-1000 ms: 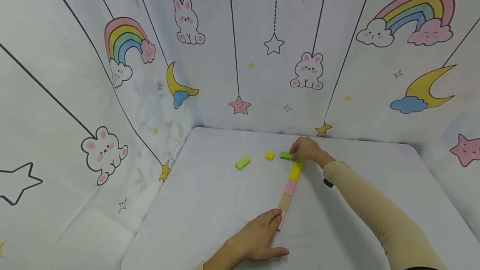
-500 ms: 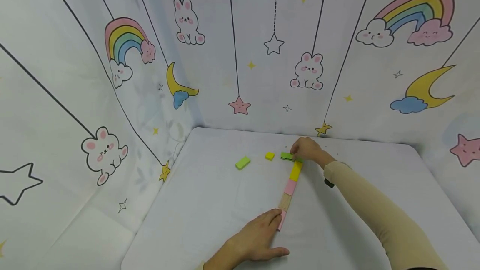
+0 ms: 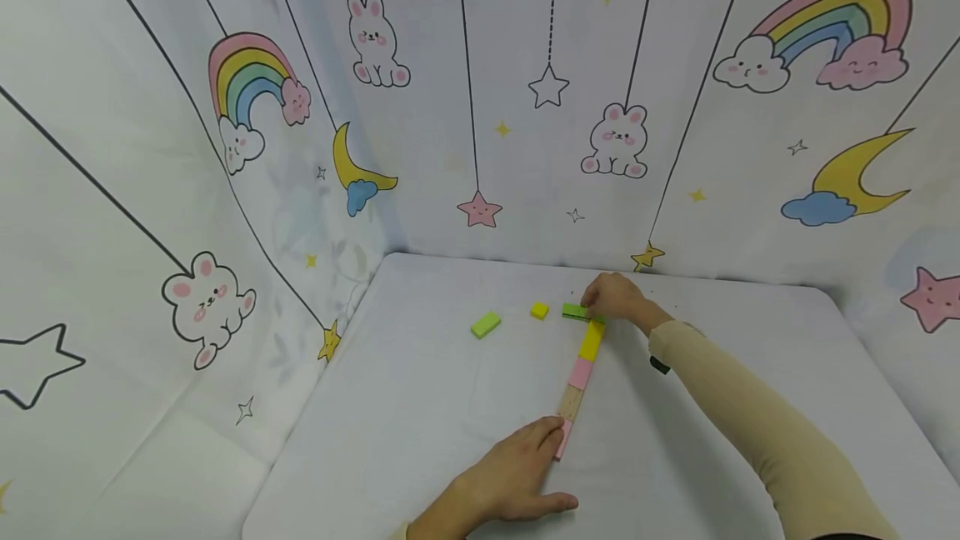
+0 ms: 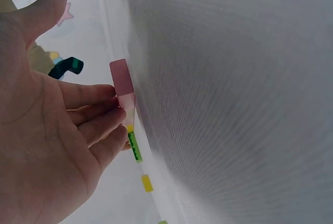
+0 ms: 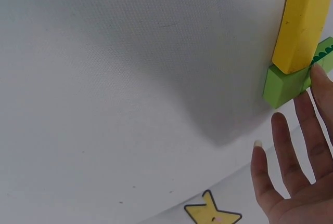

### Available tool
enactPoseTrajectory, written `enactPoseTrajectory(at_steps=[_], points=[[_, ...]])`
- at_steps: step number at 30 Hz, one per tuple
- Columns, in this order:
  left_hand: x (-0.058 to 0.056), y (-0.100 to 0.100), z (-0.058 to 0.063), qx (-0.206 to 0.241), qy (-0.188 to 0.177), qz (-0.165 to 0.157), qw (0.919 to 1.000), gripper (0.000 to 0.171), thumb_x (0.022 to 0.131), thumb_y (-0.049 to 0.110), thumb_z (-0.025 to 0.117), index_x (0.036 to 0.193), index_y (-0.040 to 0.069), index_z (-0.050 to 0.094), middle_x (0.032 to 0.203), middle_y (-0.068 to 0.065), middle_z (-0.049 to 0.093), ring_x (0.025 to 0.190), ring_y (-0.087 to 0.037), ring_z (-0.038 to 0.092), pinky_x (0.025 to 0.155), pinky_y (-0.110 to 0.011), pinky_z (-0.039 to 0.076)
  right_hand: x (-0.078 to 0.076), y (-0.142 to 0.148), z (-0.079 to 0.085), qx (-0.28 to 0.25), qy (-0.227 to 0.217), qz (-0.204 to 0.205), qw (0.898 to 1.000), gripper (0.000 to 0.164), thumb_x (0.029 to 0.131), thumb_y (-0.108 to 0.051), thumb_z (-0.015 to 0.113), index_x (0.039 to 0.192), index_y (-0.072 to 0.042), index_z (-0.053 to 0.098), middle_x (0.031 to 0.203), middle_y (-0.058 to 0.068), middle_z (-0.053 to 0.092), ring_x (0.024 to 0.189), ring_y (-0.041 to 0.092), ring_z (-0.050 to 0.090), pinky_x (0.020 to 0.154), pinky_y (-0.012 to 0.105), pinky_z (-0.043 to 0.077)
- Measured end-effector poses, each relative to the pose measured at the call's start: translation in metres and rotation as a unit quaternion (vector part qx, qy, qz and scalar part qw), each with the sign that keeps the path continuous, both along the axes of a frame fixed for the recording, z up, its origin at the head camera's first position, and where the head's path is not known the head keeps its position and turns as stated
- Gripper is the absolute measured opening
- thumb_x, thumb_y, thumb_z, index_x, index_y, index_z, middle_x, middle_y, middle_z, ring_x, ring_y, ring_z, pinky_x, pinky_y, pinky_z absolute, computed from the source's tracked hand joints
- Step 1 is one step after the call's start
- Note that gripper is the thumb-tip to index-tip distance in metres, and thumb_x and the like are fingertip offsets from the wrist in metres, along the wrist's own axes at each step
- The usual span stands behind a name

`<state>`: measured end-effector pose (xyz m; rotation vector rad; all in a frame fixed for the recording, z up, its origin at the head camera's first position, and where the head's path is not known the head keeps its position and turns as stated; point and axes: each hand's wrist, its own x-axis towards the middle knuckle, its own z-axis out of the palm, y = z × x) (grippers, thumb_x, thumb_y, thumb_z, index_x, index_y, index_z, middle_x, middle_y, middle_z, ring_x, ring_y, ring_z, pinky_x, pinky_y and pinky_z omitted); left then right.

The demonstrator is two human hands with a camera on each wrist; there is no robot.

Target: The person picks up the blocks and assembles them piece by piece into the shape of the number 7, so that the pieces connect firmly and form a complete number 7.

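Note:
A row of small blocks runs away from me in the head view: a near pink block (image 3: 563, 442), a bare wooden block (image 3: 571, 403), a second pink block (image 3: 580, 374) and a yellow block (image 3: 591, 342). Crosswise at the far end lies a green block (image 3: 574, 312), with a dark scalloped edge visible in the wrist views. My right hand (image 3: 613, 297) pinches this green block between thumb and fingertip; its other fingers (image 5: 286, 151) extend loosely. With straight fingers, my left hand (image 3: 513, 473) touches the left side of the near pink block, its thumb spread away.
Left of the green block lie a small yellow cube (image 3: 539, 311) and a light green block (image 3: 486, 325), apart from the row. A white-covered table (image 3: 390, 407) carries everything. Behind it hangs a cloth (image 3: 420, 123) printed with rabbits, stars and rainbows.

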<state>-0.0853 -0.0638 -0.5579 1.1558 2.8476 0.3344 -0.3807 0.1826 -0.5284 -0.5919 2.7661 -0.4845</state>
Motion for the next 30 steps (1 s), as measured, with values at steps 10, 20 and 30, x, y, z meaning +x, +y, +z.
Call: enactPoseTrajectory(at_steps=[10,20,30], points=[[-0.0006,0.0001,-0.0004,-0.003,0.003,0.002,1.0,0.092,0.099,0.074,0.045,0.156,0.001,0.043,0.162,-0.009,0.038,0.149,-0.017,0.039,0.121,-0.028,0.034,-0.0042,0.0016,-0.0006,0.0,-0.005,-0.005,1.0,0.016,0.089,-0.018,0.084,0.105,-0.014,0.082,0.098,-0.002,0.076,0.095,0.02,0.066,0.088,0.043,0.055],[-0.0018,0.0005,-0.0026,-0.008,0.003,0.001,1.0,0.093,0.099,0.075,0.043,0.157,0.002,0.042,0.163,-0.008,0.037,0.15,-0.016,0.037,0.121,-0.027,0.033,-0.003,0.003,-0.0001,0.001,-0.003,-0.003,1.0,0.015,0.089,-0.018,0.084,0.104,-0.015,0.083,0.097,-0.002,0.076,0.093,0.02,0.065,0.087,0.043,0.055],[-0.0019,-0.0004,-0.002,-0.005,0.0,0.0,1.0,0.092,0.099,0.074,0.044,0.156,0.001,0.042,0.163,-0.008,0.037,0.149,-0.017,0.038,0.121,-0.028,0.033,-0.0055,0.0031,-0.0039,0.006,-0.003,-0.008,1.0,0.016,0.089,-0.019,0.085,0.104,-0.016,0.083,0.097,-0.003,0.076,0.095,0.02,0.066,0.089,0.043,0.055]])
